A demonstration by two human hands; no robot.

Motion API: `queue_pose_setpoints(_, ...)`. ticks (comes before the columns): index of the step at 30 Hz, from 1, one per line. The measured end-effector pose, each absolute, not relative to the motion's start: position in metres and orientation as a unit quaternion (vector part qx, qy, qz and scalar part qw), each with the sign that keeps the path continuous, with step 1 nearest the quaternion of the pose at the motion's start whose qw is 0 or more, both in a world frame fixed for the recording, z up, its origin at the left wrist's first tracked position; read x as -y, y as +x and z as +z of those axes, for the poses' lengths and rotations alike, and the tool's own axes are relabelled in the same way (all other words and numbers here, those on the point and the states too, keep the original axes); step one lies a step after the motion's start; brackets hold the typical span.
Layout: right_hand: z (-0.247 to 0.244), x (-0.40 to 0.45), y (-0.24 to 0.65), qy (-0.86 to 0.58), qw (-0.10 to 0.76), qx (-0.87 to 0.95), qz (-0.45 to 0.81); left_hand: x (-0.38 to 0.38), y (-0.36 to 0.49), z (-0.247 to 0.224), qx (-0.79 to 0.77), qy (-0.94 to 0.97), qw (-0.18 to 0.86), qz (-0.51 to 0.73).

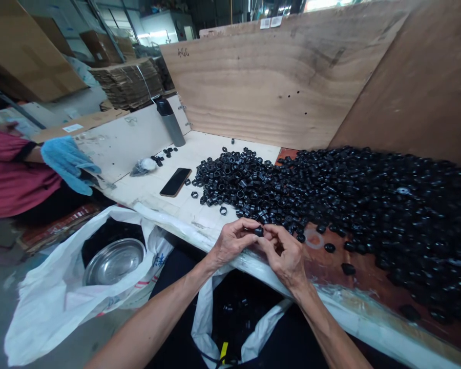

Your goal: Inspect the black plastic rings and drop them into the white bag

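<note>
Both hands meet at the table's front edge, around one small black plastic part [258, 231]. My left hand [236, 238] pinches it from the left between thumb and fingers. From the right, my right hand [286, 252] closes its fingertips on the same part. Just beyond the hands lies a pile of black rings [242, 179], which runs into a larger heap of dark black parts [392, 200] on the right. Below the hands, an open white sack [203, 312] holds more black parts. A translucent ring [314, 239] lies right of my right hand.
A phone [175, 182], a grey bottle [171, 123] and a small plastic bag [144, 166] stand or lie on the table's left part. A metal bowl [115, 260] sits in a white sack. Wooden boards [269, 82] wall the back. At left is a person's blue glove [69, 161].
</note>
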State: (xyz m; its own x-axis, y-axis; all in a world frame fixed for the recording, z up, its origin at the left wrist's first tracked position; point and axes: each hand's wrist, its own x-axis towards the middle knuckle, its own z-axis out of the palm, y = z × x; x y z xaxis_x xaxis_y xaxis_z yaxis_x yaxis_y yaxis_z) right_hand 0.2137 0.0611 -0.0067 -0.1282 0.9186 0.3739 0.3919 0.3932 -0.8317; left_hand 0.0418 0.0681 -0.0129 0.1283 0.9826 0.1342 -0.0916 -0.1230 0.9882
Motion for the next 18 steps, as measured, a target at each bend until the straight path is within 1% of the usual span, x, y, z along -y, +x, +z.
queue_pose_setpoints(4,-0.004,-0.061,0.214,-0.463,0.467,0.703,0.271,-0.067,0.042,-0.009,-0.396,0.544,0.532,0.514)
queue_pose_setpoints(7,-0.002,-0.055,0.213,-0.452,0.486,0.685,0.301,-0.060,0.043,-0.004,-0.388,0.536,0.562,0.497)
queue_pose_setpoints(9,-0.001,-0.045,0.209,-0.476,0.486,0.650,0.338,-0.051,0.044,-0.002,-0.402,0.543,0.556,0.483)
queue_pose_setpoints(10,-0.002,-0.039,0.206,-0.500,0.485,0.615,0.369,-0.045,0.043,-0.003,-0.411,0.560,0.537,0.479)
queue_pose_setpoints(12,-0.003,-0.024,0.196,-0.539,0.478,0.522,0.456,-0.034,0.039,-0.006,-0.418,0.620,0.463,0.476)
queue_pose_setpoints(15,-0.003,-0.002,0.183,-0.544,0.474,0.410,0.559,-0.019,0.027,-0.009,-0.376,0.724,0.338,0.469)
queue_pose_setpoints(16,-0.002,0.003,0.181,-0.536,0.466,0.392,0.586,-0.015,0.021,-0.007,-0.353,0.751,0.312,0.462)
queue_pose_setpoints(18,0.001,0.009,0.185,-0.526,0.420,0.409,0.616,-0.012,0.011,0.003,-0.318,0.788,0.305,0.430)
